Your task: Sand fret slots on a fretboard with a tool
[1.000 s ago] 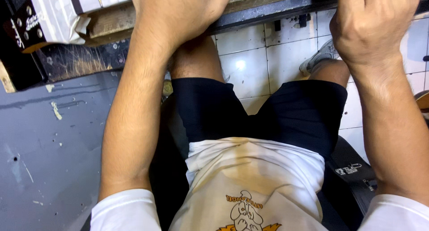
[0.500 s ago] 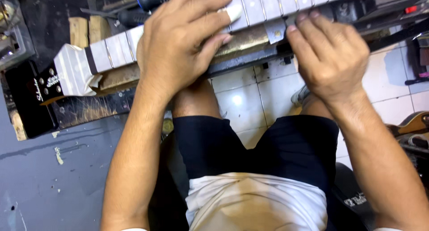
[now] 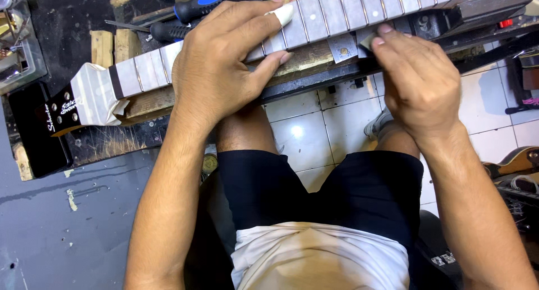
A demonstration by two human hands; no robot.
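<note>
A guitar neck (image 3: 331,15) with a taped fretboard lies across the workbench edge, its black headstock (image 3: 53,113) at the left. My left hand (image 3: 224,60) lies flat over the neck and presses down on it, a white wrap on one fingertip. My right hand (image 3: 415,79) is at the neck's near edge farther right, its fingertips pinched on a small grey piece (image 3: 368,40) held against the fretboard side.
Two screwdrivers with blue-and-black handles (image 3: 193,12) lie behind the neck on the dark bench. Wooden blocks (image 3: 109,46) sit at the back left. A clear plastic box (image 3: 17,48) is at the far left. Below are white floor tiles (image 3: 306,133) and my knees. Another guitar body (image 3: 516,161) is at the right.
The view has tilted up, so the bench and neck now show more fully. My right hand shifted along the neck's edge, and its fingertips now pinch the small grey piece.
</note>
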